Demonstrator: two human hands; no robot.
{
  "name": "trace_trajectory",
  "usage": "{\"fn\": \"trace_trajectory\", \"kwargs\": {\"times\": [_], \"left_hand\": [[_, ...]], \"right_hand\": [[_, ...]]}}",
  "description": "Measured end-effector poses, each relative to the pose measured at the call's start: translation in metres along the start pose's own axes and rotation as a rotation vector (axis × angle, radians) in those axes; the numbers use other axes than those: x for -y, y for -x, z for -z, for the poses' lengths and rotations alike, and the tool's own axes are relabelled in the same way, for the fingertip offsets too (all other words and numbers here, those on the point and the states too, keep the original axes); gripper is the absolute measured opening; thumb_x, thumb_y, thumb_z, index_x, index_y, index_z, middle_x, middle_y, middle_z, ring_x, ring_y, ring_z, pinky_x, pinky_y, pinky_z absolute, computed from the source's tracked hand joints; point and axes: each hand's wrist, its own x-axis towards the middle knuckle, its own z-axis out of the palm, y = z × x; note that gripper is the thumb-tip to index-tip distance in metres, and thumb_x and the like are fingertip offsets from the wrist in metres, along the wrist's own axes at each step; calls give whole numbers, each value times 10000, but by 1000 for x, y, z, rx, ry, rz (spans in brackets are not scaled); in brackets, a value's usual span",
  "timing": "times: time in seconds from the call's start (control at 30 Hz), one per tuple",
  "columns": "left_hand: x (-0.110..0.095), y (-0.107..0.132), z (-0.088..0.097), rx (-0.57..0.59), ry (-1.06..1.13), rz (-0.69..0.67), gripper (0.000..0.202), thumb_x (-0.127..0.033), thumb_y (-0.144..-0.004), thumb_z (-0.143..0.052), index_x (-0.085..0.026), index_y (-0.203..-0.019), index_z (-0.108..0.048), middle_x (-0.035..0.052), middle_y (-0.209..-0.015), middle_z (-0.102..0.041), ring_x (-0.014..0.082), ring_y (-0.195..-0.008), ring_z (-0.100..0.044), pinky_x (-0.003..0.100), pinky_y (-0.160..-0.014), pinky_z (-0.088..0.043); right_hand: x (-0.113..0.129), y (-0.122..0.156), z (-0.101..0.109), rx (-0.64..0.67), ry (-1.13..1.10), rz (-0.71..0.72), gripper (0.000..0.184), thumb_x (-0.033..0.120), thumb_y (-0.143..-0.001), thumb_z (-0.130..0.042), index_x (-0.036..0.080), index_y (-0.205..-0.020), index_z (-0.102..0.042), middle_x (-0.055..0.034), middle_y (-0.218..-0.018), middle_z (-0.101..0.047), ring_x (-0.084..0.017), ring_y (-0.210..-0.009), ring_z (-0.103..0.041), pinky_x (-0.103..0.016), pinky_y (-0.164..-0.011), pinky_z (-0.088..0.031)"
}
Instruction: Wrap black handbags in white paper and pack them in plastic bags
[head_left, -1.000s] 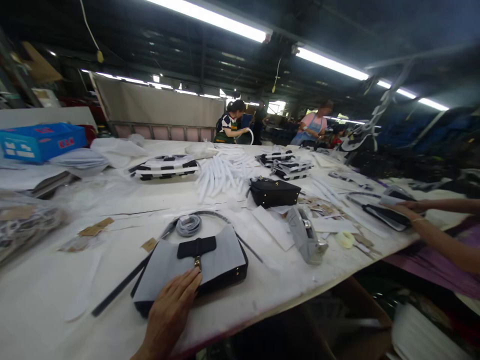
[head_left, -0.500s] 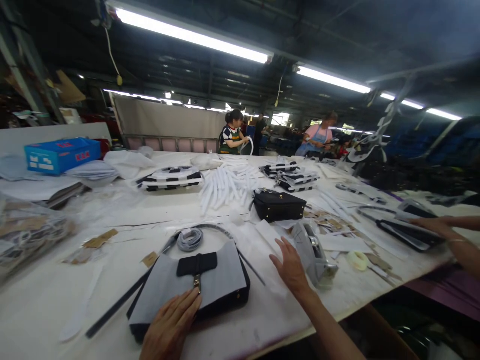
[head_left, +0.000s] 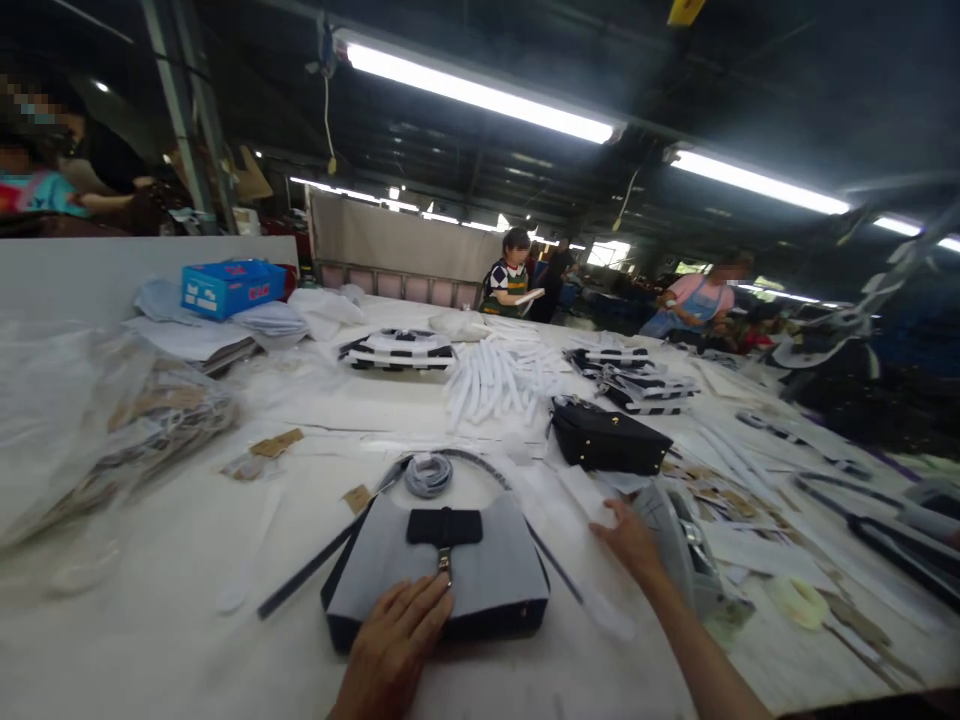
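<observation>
One flattened left hand (head_left: 397, 638) touches the handbag (head_left: 491, 568).

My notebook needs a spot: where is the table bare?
The table is bare at front left, nearer than the plastic bag; a smaller patch lies between the grey-covered handbag and right forearm. It is crowded around the tape dispenser.

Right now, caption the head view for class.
Left hand on a black bag, right hand beside a tape dispenser.
</observation>
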Motion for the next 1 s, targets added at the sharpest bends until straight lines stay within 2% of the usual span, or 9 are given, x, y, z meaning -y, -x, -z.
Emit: {"fn": "trace_trajectory", "kwargs": {"times": [0.03, 0.1, 0.17, 0.27, 0.37, 0.53, 0.63, 0.77, 1.0], "left_hand": [[-3, -2, 2, -18, 31, 28, 371, -90, -956, -394, -229, -1190, -646, 23, -1214, -691, 137, -1148, -621, 273, -997, -477], [-7, -4, 3, 2, 75, 94, 376, -72, -955, -380, -219, -1175, -647, 29, -1218, -688, 141, -1152, -616, 294, -999, -472], [-9, -4, 2, 23, 109, 119, 344, -96, -966, -399, -220, -1177, -641, 29, -1224, -684, 146, -1156, -610, 311, -995, -471], [-11, -1, 2, 71, 132, 132, 325, -118, -975, -416, -215, -1204, -625, 43, -1255, -664, 159, -1183, -587, 336, -1007, -457], [-12, 0, 5, 109, 129, 154, 329, -121, -976, -429, -210, -1239, -605, 65, -1209, -674, 165, -1127, -605, 344, -977, -463], [-12, 1, 7, 103, 167, 150, 273, -152, -980, -451, -186, -1201, -608, 72, -1059, -687, 176, -975, -623, 335, -846, -484], [-12, 3, 6, 101, 203, 162, 292, -123, -975, -444, -161, -1235, -573, 86, -1067, -679, 180, -992, -611, 334, -853, -477], [-14, 5, 9, 61, 234, 192, 221, -114, -958, -486, -154, -1141, -602, 72, -985, -669, 164, -937, -597, 308, -839, -475], [-14, 8, 9, 54, 185, 169, 219, -116, -938, -530, -165, -1140, -598, 54, -914, -657, 165, -850, -581, 314, -809, -468]], "right_hand": [[9, 3, 10, -24, -23, 13, 507, 403, -719, -602, 169, -1169, -618, -168, -1169, -666, -339, -1099, -625, -466, -939, -472], [42, 13, 30, -216, -175, 54, 567, 459, -712, -627, 142, -1182, -614, -182, -1197, -650, -347, -1087, -623, -491, -949, -472], [91, 33, 45, -251, -341, 291, 568, 501, -751, -637, 199, -1230, -598, -139, -1274, -622, -308, -1102, -616, -474, -961, -477], [169, 74, 48, 58, -408, 825, 425, 398, -808, -662, 249, -1206, -633, -90, -1346, -588, -254, -1246, -534, -438, -1076, -401], [216, 105, 26, 362, -319, 1034, 390, 289, -804, -686, 231, -1189, -658, -93, -1299, -621, -238, -1225, -551, -416, -1057, -425], [216, 114, -6, 439, -143, 1016, 381, 234, -781, -701, 214, -1160, -682, -99, -1262, -643, -262, -1189, -564, -441, -1037, -433], [208, 112, -5, 463, -119, 1033, 383, 225, -810, -682, 240, -1192, -666, -83, -1310, -617, -258, -1224, -539, -444, -1056, -409], [205, 117, 2, 482, -78, 1030, 406, 195, -820, -671, 254, -1221, -647, -72, -1352, -593, -261, -1248, -518, -447, -1063, -391], [205, 128, 10, 404, -6, 1047, 372, 175, -825, -666, 236, -1192, -650, -80, -1314, -605, -250, -1189, -542, -414, -1021, -411]]}}
